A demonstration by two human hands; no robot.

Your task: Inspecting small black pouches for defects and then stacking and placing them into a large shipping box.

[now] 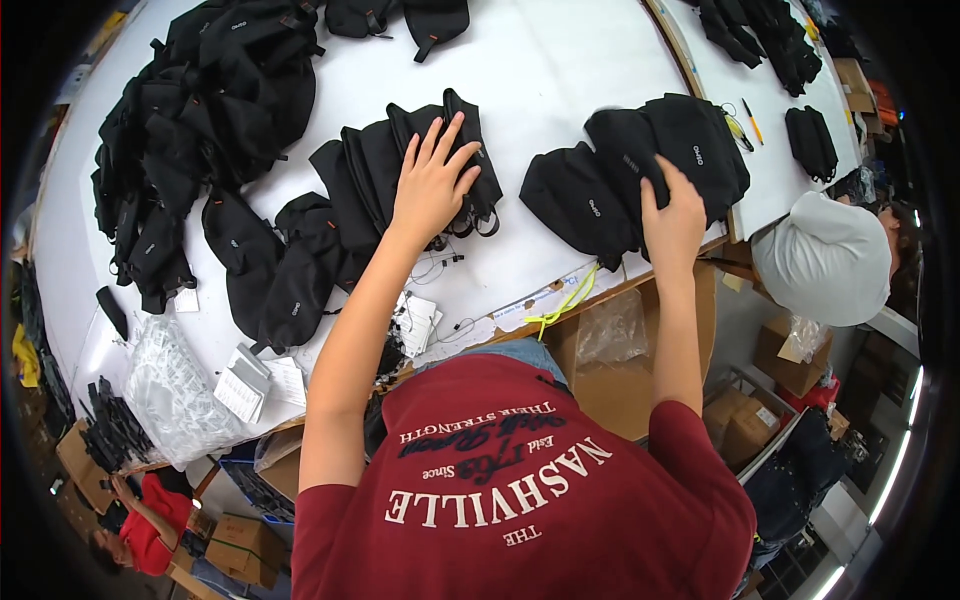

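Observation:
My left hand (432,190) lies with its fingers spread over a row of black fabric pouches (370,165) standing packed side by side. My right hand (675,218) is closed round the near edge of a black pouch (625,140), which looks slightly blurred. That pouch lies between two others with small pale printing: one black pouch (570,205) on its left and another black pouch (700,140) on its right. The fingertips of my right hand are partly hidden against the dark fabric.
A large heap of black pouches (220,100) covers the table's left side. Nearer are a clear plastic bag (175,385), paper tags (255,385) and yellow-green cord (565,303) at the table edge. A person in grey (825,260) is at the right; another in red (160,520) is lower left.

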